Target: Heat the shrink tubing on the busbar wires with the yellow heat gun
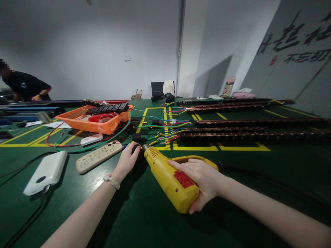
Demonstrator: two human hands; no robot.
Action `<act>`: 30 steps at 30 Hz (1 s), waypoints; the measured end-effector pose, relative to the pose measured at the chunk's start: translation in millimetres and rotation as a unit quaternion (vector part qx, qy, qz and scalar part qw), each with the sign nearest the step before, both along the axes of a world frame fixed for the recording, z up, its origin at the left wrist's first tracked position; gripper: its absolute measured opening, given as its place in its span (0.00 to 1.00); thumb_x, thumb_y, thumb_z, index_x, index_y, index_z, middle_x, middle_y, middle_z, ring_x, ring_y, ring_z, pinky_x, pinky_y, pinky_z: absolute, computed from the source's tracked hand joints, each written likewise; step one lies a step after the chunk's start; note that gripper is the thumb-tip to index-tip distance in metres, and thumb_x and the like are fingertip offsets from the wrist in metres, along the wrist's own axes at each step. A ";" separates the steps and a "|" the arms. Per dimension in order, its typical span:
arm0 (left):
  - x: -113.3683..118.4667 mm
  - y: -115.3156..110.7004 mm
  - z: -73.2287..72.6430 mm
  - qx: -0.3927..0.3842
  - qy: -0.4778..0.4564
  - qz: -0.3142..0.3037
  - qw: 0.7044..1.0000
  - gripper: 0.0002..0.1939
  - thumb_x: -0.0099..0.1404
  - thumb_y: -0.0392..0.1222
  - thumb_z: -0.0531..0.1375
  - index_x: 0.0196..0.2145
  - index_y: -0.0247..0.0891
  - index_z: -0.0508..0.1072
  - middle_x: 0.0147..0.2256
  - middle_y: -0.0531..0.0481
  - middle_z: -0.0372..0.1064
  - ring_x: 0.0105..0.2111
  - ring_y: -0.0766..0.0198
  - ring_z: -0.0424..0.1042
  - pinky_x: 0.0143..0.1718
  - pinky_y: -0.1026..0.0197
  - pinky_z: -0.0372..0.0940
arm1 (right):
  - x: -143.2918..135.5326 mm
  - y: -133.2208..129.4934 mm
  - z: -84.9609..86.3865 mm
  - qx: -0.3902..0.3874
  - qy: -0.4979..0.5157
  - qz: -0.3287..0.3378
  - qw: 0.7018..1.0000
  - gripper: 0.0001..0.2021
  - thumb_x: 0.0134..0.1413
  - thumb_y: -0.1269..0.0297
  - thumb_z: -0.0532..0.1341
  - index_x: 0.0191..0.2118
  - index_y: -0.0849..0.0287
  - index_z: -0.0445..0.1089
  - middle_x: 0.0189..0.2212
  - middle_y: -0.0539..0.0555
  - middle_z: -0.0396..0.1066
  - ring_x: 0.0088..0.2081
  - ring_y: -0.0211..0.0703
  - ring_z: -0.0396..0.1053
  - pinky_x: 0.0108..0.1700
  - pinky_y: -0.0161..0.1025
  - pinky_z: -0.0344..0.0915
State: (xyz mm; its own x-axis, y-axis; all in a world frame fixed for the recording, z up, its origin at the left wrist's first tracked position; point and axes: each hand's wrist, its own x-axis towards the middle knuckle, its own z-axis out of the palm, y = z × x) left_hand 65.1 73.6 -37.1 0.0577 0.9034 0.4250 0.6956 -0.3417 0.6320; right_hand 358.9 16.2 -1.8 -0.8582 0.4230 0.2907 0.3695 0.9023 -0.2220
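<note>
My right hand [203,177] is wrapped round the handle of a yellow heat gun [164,174] with a red label. The gun's metal nozzle points up and left, close to the fingers of my left hand [128,158]. That hand wears a pale scrunchie [111,181] at the wrist, and its fingertips are closed on a dark piece low over the table, too small and shadowed to make out. Just left of the fingers shows a small blue tip [124,147]. Beyond them lie a black connector [139,137] and coloured wires with lugs [168,137].
A beige power strip [99,157] and a white box-shaped device [48,172] with a cable lie left. Behind stands an orange basket [103,128] holding parts. Long dark copper-lined bars [245,136] fill the right back. A person [27,86] bends at the far left.
</note>
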 end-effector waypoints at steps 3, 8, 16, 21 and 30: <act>0.7 -0.7 0.8 0.002 0.004 -0.001 1.000 0.13 0.65 0.47 0.48 0.38 0.38 0.67 0.38 0.47 0.69 0.40 0.59 0.67 0.43 0.57 0.61 | 0.7 2.2 -1.0 -0.002 0.000 0.000 1.000 0.55 0.36 0.33 0.58 0.64 0.66 0.44 0.42 0.63 0.70 0.40 0.54 0.69 0.43 0.45 0.58; 0.4 -0.1 -0.5 0.007 0.011 -0.007 1.000 0.13 0.65 0.47 0.48 0.39 0.38 0.67 0.39 0.46 0.69 0.41 0.59 0.67 0.44 0.56 0.60 | 1.6 8.1 -0.5 0.009 -0.008 -0.010 1.000 0.56 0.35 0.33 0.58 0.65 0.64 0.41 0.45 0.63 0.69 0.40 0.54 0.69 0.42 0.45 0.57; 0.2 -0.8 -0.4 0.004 0.015 -0.002 1.000 0.13 0.64 0.47 0.48 0.39 0.38 0.67 0.39 0.46 0.69 0.42 0.58 0.67 0.44 0.56 0.61 | 11.3 20.7 -1.0 0.019 -0.009 -0.039 0.999 0.55 0.36 0.35 0.60 0.65 0.64 0.41 0.49 0.65 0.68 0.43 0.56 0.69 0.43 0.45 0.58; 0.7 -1.5 0.0 0.008 0.015 0.000 1.000 0.13 0.64 0.46 0.48 0.40 0.38 0.67 0.40 0.45 0.69 0.42 0.58 0.67 0.44 0.55 0.61 | 15.2 23.2 -2.6 0.029 -0.014 -0.048 0.998 0.55 0.37 0.35 0.60 0.65 0.64 0.41 0.51 0.65 0.66 0.44 0.56 0.69 0.44 0.46 0.59; -1.4 1.5 -2.4 0.007 0.018 -0.004 1.000 0.14 0.64 0.47 0.48 0.40 0.38 0.67 0.40 0.45 0.69 0.42 0.58 0.67 0.44 0.56 0.61 | 11.9 15.4 -3.5 0.023 -0.006 -0.060 0.998 0.55 0.37 0.34 0.59 0.65 0.66 0.42 0.48 0.65 0.68 0.41 0.54 0.69 0.43 0.46 0.58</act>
State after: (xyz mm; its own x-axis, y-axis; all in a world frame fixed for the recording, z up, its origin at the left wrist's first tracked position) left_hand 63.7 75.0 -39.5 0.0803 0.8965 0.4358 0.7151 -0.3564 0.6013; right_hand 370.9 31.6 -5.3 -0.8057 0.5089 0.3032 0.4776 0.8608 -0.1760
